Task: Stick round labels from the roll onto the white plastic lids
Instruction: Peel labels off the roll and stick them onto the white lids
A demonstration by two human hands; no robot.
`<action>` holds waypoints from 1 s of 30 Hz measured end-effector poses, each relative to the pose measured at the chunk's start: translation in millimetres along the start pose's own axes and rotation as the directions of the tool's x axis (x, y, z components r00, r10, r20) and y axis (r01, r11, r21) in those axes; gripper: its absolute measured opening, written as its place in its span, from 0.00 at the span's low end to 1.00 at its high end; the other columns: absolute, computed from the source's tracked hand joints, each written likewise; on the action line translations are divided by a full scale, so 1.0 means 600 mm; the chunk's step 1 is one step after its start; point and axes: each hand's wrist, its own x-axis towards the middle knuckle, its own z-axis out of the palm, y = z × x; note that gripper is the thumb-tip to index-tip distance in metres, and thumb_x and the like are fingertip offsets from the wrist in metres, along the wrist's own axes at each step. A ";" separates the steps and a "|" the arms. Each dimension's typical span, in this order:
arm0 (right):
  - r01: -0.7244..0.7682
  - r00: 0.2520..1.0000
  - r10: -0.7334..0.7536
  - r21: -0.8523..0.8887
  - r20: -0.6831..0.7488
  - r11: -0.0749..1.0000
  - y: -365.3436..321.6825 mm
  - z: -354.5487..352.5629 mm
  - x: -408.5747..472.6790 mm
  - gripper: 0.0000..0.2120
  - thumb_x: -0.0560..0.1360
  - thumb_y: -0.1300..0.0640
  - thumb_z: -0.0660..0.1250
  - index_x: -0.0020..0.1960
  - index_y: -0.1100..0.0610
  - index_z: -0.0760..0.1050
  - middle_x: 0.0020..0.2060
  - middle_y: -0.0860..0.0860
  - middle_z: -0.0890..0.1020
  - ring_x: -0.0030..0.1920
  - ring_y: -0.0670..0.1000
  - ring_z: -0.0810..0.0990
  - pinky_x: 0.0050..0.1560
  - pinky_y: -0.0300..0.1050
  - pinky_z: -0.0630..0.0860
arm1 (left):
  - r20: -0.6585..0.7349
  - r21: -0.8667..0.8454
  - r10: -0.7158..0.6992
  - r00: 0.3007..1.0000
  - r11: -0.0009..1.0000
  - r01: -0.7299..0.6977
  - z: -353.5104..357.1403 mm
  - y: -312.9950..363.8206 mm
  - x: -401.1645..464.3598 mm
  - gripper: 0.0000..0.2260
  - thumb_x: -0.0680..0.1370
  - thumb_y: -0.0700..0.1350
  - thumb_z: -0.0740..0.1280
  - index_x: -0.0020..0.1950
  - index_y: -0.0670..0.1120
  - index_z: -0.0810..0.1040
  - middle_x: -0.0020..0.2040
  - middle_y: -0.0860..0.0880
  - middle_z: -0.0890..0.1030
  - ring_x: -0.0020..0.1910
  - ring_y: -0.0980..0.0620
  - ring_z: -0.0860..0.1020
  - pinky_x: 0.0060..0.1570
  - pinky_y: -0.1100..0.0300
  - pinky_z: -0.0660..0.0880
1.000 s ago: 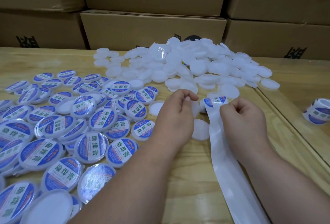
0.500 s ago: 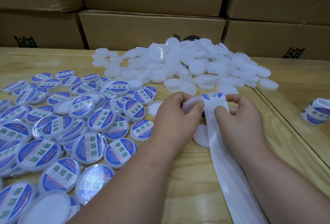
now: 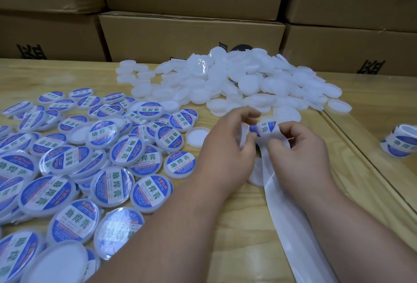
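Observation:
My left hand [image 3: 228, 147] grips a white lid [image 3: 243, 135] on edge, mostly hidden behind its fingers. My right hand [image 3: 297, 149] pinches the white backing strip [image 3: 293, 219], which runs down toward the lower right. A blue and white round label [image 3: 266, 127] curls over the top of the strip between both hands, touching the lid. A heap of bare white lids [image 3: 237, 84] lies beyond the hands. Labelled lids [image 3: 112, 170] cover the table's left side.
Stacked cardboard boxes [image 3: 191, 34] stand along the table's back edge. A roll of labels [image 3: 399, 144] sits at the right, past a seam in the wooden table [image 3: 225, 226]. One bare lid [image 3: 197, 136] lies open side up left of my hands; another lid [image 3: 256, 173] lies under them.
My left hand picked up a white lid and brought it to the strip. My right hand fed the strip so the label peels over its top, now meeting the lid.

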 end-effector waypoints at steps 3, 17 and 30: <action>0.006 0.999 -0.006 -0.003 0.040 1.000 0.001 0.002 -0.001 0.08 0.71 0.61 0.67 0.37 0.49 0.79 0.40 0.45 0.82 0.39 0.39 0.78 0.39 0.29 0.70 | 0.035 0.050 0.008 0.999 0.999 -0.010 0.005 -0.003 0.000 0.15 0.78 0.42 0.68 0.60 0.59 0.77 0.54 0.61 0.81 0.58 0.61 0.77 0.61 0.59 0.74; -0.007 0.996 -0.003 0.116 0.090 0.993 0.000 0.004 -0.006 0.05 0.72 0.58 0.68 0.42 0.51 0.82 0.39 0.51 0.84 0.37 0.48 0.80 0.37 0.37 0.76 | -0.040 0.112 -0.012 0.999 0.994 0.016 0.002 0.000 0.004 0.10 0.77 0.43 0.71 0.51 0.59 0.81 0.50 0.64 0.80 0.52 0.65 0.76 0.49 0.72 0.71; 0.000 0.995 -0.017 0.167 0.102 0.986 -0.009 0.000 -0.007 0.10 0.76 0.66 0.69 0.40 0.54 0.82 0.37 0.54 0.83 0.38 0.45 0.79 0.38 0.36 0.75 | 0.023 0.086 -0.013 1.000 0.996 0.011 0.000 0.003 0.002 0.09 0.77 0.47 0.72 0.55 0.59 0.82 0.54 0.63 0.79 0.56 0.65 0.76 0.55 0.73 0.70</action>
